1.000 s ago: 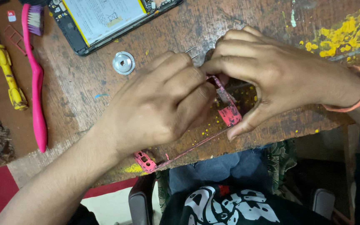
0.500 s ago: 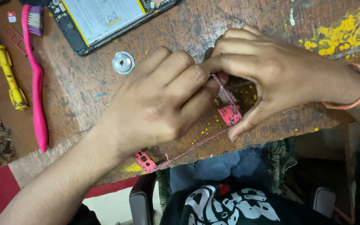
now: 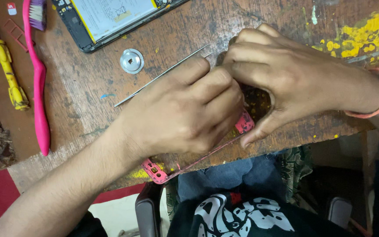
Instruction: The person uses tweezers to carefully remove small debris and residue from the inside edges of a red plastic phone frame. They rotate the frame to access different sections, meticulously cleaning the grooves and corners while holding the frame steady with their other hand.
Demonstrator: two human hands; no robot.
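Hands meet over a thin pink frame (image 3: 198, 163) at the near edge of a worn wooden table (image 3: 88, 92). Half a second back the left hand's (image 3: 185, 109) fingers covered the spot alone; now thin metal tweezers (image 3: 163, 74) stick out from under them, slanting up and left across the wood, which suggests the work on the frame has moved on to tool work. The left hand lies knuckles up, fingers curled shut around the tweezers, its forearm running in from the lower left. The right hand (image 3: 286, 79), an orange band at its wrist, arches over the frame's upper end, fingertips bunched against the left hand's, thumb pressed down beside the pink corner piece; what it pinches is hidden. One corner of the frame hangs over the table edge above the person's lap. Farther off lie a round metal washer (image 3: 132, 60), an opened phone (image 3: 110, 17), a pink brush (image 3: 38, 79) and a yellow tool (image 3: 9, 74).
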